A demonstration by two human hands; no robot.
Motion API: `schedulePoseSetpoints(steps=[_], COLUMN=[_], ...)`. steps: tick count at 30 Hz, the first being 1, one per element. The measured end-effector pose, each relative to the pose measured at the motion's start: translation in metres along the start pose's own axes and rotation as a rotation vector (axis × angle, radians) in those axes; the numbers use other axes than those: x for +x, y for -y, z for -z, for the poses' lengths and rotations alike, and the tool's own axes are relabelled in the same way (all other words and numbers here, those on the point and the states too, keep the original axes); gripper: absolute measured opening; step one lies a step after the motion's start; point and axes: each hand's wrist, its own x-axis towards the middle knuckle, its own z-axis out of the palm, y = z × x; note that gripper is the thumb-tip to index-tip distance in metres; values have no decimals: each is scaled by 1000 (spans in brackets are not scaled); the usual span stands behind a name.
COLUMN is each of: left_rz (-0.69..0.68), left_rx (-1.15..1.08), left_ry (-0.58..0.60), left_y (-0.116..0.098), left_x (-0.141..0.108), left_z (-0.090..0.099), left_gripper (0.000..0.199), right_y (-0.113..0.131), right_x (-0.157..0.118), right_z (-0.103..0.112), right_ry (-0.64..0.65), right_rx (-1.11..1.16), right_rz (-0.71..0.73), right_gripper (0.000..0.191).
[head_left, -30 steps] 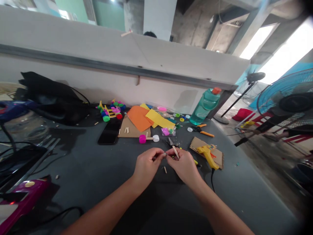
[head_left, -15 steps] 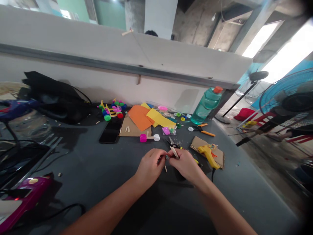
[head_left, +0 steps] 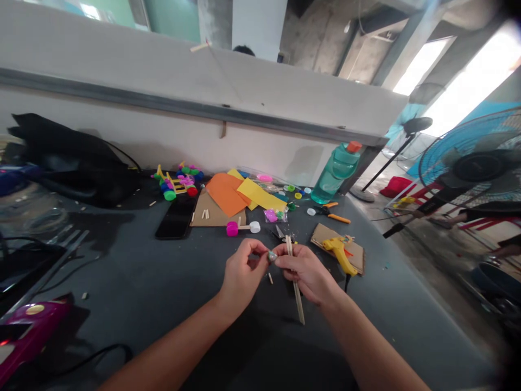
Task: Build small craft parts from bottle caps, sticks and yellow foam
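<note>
My left hand (head_left: pixel 245 274) is closed, its fingertips pinching a small shiny greyish-green piece (head_left: pixel 272 255). The fingertips of my right hand (head_left: pixel 310 271) meet the same piece from the other side. Thin pale wooden sticks (head_left: pixel 299 304) run through my right hand and point down toward me. Below the fingertips, a short stick (head_left: pixel 271 278) lies on the dark table. Beyond my hands lie a wooden piece with a magenta cap (head_left: pixel 232 228) and a white cap (head_left: pixel 254 227), and open scissors (head_left: pixel 279 233) partly hidden by my right hand.
A yellow glue gun (head_left: pixel 340 254) rests on cardboard (head_left: pixel 318 234) at the right. Behind are orange paper (head_left: pixel 226 195), a phone (head_left: pixel 175 218), orange-handled pliers (head_left: pixel 338 218) and a green bottle (head_left: pixel 334 176). A magenta device (head_left: pixel 38 331) stands at lower left.
The sticks in my right hand have swung to hang downward, showing more of their length. The small piece between my fingertips shows more clearly. The whole view has shifted slightly.
</note>
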Motion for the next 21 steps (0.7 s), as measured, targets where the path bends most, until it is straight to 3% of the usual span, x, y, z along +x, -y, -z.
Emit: schedulePoseSetpoints(steps=[5, 10, 16, 21], left_rz=[-76, -154, -123, 68], left_rx=[78, 129, 193, -86], left_ry=[3, 73, 73, 109], left_y=[0, 4, 6, 5], left_x=[1, 0, 2, 4], left_z=[2, 2, 3, 3], left_gripper=[10, 11, 18, 18], right_y=[-3, -3, -9, -11], right_x=[3, 4, 5, 5], right_z=[-1, 3, 4, 12], right_ry=[-104, -201, -186, -235], right_rx=[-140, -444, -721, -839], right_rz=[72, 255, 368, 420], right_gripper=[15, 13, 16, 16])
